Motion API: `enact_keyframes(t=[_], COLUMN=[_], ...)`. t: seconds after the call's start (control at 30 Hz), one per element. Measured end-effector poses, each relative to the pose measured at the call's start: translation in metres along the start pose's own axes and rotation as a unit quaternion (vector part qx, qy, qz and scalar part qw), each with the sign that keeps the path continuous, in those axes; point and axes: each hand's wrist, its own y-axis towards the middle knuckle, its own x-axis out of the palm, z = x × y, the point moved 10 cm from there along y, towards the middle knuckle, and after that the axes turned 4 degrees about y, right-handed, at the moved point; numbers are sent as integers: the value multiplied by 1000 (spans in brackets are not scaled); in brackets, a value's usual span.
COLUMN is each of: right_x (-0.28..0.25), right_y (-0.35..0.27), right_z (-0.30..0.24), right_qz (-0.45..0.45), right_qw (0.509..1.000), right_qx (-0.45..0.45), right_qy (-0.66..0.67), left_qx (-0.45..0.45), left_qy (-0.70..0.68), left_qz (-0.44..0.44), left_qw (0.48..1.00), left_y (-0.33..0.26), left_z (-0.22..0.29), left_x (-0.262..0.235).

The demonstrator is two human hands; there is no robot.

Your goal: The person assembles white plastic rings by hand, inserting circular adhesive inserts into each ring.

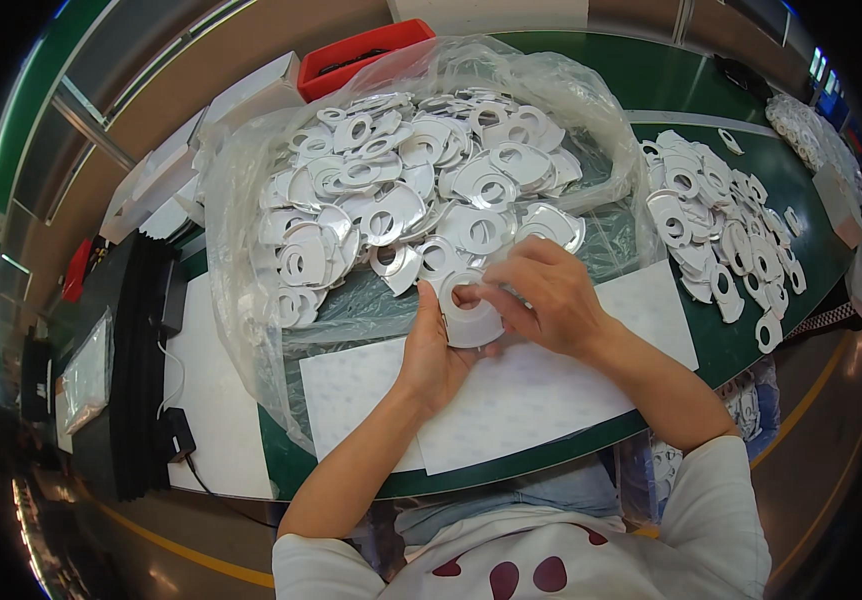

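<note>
My green worktable (671,80) carries a clear crumpled plastic bag (251,200) heaped with flat white plastic rings (401,190). A second loose spread of the same white rings (716,230) lies to my right, outside the bag. White dotted sheets (541,400) lie flat near me. Behind the bag: a red plastic bin (361,55) beside white cardboard boxes (241,95). Far left: a black cabled adapter (177,435).

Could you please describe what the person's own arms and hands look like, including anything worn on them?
Both forearms come up from the lower edge bare. The left hand and right hand wear no gloves, and no rings or watch show. Short white sleeves end near the elbows, on a white top with dark red spots.
</note>
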Motion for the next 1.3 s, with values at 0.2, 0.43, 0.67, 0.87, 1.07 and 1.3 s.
enact_keyframes(t=[0.2,0.43,0.67,0.87,1.07,1.3], right_x=[12,31,11,11,-52,-159], right_y=[-15,-33,-10,-15,-17,-59], right_z=[53,61,32,39,100,153], right_qz=[9,-72,-109,-199,34,491], right_qw=[941,839,949,929,859,653], right_qx=[292,452,287,290,407,230], right_qy=[170,293,-73,111,309,529], left_qx=[-12,-2,-2,-39,176,194], left_qy=[38,141,206,194,340,698], left_qz=[15,-9,-22,-41,50,298], left_qw=[999,990,978,979,923,621], left_y=[-2,-4,-9,-12,-9,-20], left_z=[-1,-4,-1,-1,69,122], left_x=[0,8,18,19,-10,-56])
